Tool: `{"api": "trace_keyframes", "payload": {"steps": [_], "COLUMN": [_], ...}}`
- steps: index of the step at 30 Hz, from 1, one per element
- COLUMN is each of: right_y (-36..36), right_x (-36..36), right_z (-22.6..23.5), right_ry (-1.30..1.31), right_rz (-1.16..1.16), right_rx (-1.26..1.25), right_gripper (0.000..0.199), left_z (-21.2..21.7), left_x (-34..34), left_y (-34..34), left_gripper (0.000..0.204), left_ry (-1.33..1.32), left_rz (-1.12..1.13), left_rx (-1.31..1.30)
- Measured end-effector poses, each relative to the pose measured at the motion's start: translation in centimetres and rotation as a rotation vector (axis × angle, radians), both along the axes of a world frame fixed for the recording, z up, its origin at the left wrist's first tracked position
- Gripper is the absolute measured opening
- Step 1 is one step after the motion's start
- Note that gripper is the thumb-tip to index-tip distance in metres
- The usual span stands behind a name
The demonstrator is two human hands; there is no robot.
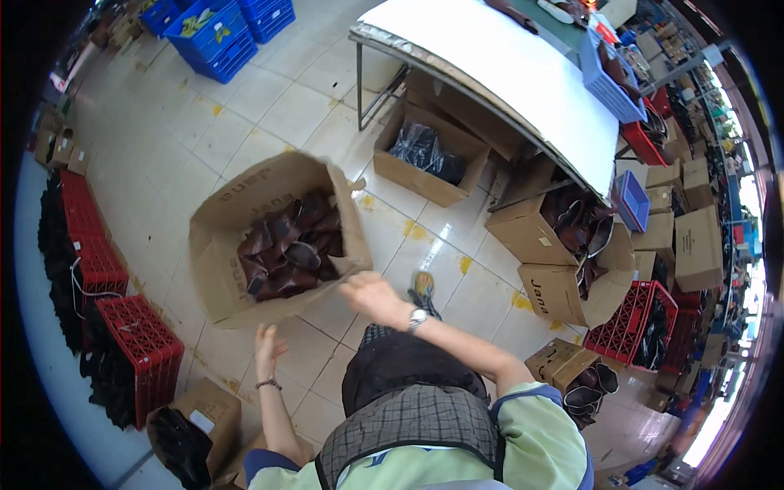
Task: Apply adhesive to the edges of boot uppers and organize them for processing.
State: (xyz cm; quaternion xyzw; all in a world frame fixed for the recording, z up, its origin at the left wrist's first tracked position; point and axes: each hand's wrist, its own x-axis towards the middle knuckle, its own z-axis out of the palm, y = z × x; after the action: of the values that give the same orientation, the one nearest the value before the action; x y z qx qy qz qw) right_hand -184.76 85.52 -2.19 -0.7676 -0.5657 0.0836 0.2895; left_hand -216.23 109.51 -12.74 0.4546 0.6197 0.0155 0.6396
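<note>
A large open cardboard box [224,204] stands on the tiled floor in front of me, a little to the left. Inside lies a heap of glossy dark reddish-brown leather pieces [286,253], which look like shoe uppers. My right hand [374,299], with a watch on its wrist, is closed at the near right corner of the box and appears to grip its edge; the fingertips are partly hidden. Just below the near side of the box is my left hand [268,351], open with its fingers apart and nothing in it.
A white-topped table [498,65] stands ahead right, with a carton [433,175] of black plastic beneath. More leather pieces fill a carton [523,229] at the right. Red crates [139,343] with black items line the left; blue crates [216,49] are stacked at the far left.
</note>
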Motion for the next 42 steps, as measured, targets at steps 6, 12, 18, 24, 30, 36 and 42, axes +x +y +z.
{"api": "trace_keyframes", "payload": {"steps": [6, 12, 18, 24, 30, 36, 42], "right_y": [-14.3, -22.4, -21.0, -13.3, -5.9, -10.6, -23.7], "right_x": [8.5, 21.7, 35.7, 38.6, 42.7, 37.3, 24.2], "right_z": [-8.3, -18.4, -31.2, -42.7, -50.9, -45.8, -30.9], "right_ry": [0.254, 0.497, 0.603, 1.773, 1.837, 1.665, 1.558], "right_rz": [-0.164, -0.460, -0.876, -1.178, -1.541, -1.611, -1.704], "right_rx": [-0.761, -0.811, -0.807, -0.219, 0.570, 0.879, 0.760], "right_gripper": [0.040, 0.049, 0.051, 0.111, 0.087, 0.022, 0.024], "left_z": [-3.3, -7.9, -14.8, -19.1, -21.0, -20.9, -14.7], "left_x": [8.1, 12.4, 10.1, 6.4, 4.8, 4.7, 12.6], "left_y": [-4.9, -4.8, 2.0, 1.6, -0.1, 5.9, 5.7], "left_gripper": [0.086, 0.101, 0.073, 0.051, 0.032, 0.014, 0.017], "left_ry": [0.024, -0.067, 0.084, 0.522, 0.529, 0.130, -0.069], "left_rz": [-0.134, 0.309, 0.652, 0.461, 0.753, 0.477, 0.501], "left_rx": [-0.182, -0.344, -0.153, 0.286, -0.045, -0.167, -0.135]}}
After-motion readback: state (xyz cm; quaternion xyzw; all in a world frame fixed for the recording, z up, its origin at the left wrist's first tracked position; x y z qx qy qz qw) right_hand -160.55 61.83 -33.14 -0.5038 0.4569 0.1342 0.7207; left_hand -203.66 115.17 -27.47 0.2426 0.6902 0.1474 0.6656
